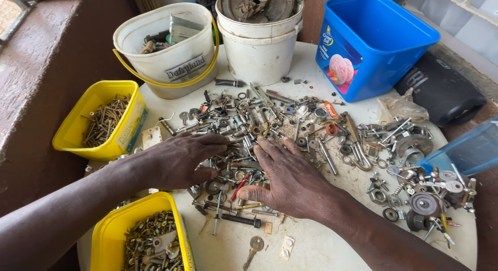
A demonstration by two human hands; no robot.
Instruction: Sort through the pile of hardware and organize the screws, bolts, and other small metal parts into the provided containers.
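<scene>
Yellow plastic tub [78,120] of nails; left hand [179,159], flat, fingers spread, holding nothing, pressed on heap of rusty bolts, nuts and washers [249,131] at the round white table's [311,245] centre; right hand [288,175] likewise flat on it; blue square tub [373,48].

Head camera, looking steeply down, close over cluttered round table [311,250]

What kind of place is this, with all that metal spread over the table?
Probably a home workshop or repair corner. Both hands, left hand and right hand, lie flat on a heap of bolts, nuts and keys on a round white table, with a yellow tub of nails alongside.
</scene>
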